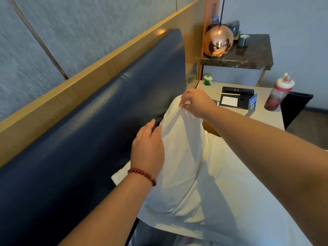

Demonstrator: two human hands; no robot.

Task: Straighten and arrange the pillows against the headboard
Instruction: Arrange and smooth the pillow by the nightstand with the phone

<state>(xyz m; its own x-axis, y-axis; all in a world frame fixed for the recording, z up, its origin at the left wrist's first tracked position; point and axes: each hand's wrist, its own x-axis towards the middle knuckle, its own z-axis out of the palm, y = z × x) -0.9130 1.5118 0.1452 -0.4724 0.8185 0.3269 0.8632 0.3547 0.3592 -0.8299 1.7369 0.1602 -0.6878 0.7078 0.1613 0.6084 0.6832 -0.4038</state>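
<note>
Standing against the dark blue headboard (92, 132), a white pillow (181, 167) is touched at its left edge by the left hand (148, 150), fingers relaxed, and its top corner is pinched by the right hand (196, 103).

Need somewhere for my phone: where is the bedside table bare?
Bare: the bedside table along its near edge, in front of the red bottle, and a patch between the green device and black tray. Its middle is crowded: tray, blue card. The right hand, pinching the pillow, hides its left corner.
</note>
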